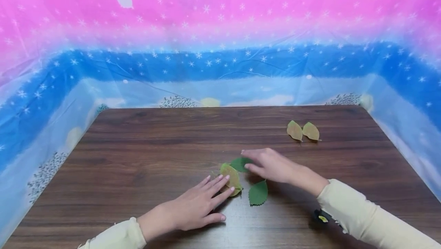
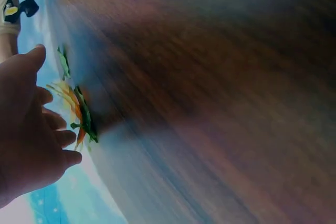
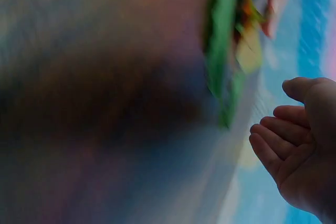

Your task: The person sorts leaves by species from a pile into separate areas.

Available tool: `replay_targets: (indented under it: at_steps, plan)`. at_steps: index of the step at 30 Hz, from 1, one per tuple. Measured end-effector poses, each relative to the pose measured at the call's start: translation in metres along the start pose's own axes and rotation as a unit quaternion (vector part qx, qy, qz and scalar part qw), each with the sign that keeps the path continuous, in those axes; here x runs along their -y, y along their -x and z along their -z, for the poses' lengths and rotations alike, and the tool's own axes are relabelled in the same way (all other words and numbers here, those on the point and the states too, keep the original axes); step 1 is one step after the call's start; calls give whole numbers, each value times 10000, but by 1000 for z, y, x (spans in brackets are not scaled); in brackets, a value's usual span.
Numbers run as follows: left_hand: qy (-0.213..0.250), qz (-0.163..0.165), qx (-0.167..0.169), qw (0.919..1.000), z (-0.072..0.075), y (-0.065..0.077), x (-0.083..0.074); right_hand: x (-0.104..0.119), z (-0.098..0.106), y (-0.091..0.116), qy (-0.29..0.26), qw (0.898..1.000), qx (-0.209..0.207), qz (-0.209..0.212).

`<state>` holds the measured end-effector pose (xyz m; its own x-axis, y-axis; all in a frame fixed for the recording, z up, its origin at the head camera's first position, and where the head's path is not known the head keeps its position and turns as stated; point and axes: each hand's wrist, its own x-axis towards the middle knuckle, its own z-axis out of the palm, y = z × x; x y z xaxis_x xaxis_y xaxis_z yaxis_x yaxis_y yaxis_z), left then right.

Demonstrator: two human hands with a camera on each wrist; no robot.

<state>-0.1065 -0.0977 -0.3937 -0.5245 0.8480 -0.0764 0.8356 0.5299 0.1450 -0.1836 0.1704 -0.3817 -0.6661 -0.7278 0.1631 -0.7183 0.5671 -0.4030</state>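
L hand [image 1: 200, 205] rests w/ fingers spread & straight, fingertips on a cluster of overlapping yellowish leaves [image 1: 230, 174] nr the middle of a dark wood-grain table [image 1: 155, 145]; R hand [image 1: 275, 166], fingers outstretched, thumb apart & grip loose, is over the upper green leaf [image 1: 237, 164], though whether it touches it can't be told. That leaf lies just beyond the cluster, to its R, partly hidden by the hand. Nearer the person, the lower green leaf [image 1: 258, 193], edge serrated, lies flat btwn the two hands, stem end toward R hand. Well apart, twd the table's far R corner, a second yellowish pair [image 1: 294, 131] lies side by side, stems pointing back twd the person. Pale cream sleeves [image 1: 372, 214] cover both forearms; at the R cuff hangs a small black device w/ yellow mark [image 1: 321, 216], any lettering too small to read. Bkgd: cloth backdrop [image 1: 220, 61], pink over blue, printed w/ white snowflakes, runs behind the table & along both sides. R-wrist view is blurred.
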Motion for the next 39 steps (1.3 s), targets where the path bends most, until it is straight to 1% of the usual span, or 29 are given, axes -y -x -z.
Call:
replay_targets:
  at_steps: [2,4,9,14,21,27,32,39]
  plan:
    - [9,-5,145,9999,-2,1,1,5,-10,-3,-78,9997,248,45]
    - [26,-18,279,9996,-3,2,2,8,-17,-6,-187,9993,333,55]
    - [-49,18,501,9987,-4,4,5,15,-27,-15,-574,9980,244,46]
    - [-59,93,678,9976,-5,4,8,17,-33,-23,-859,9959,191,-210]
    - [-122,-99,414,9990,-10,4,10,14,-38,-28,-1302,9897,77,-582]
    - [-215,-126,326,9992,-11,6,10,8,-41,-32,-1562,9843,-77,-813]
    - [-234,8,440,9988,-10,6,9,7,-42,-33,-1690,9815,-245,-870]
    - [-286,110,541,9981,-10,5,8,4,-41,-33,-1832,9782,-288,-930]
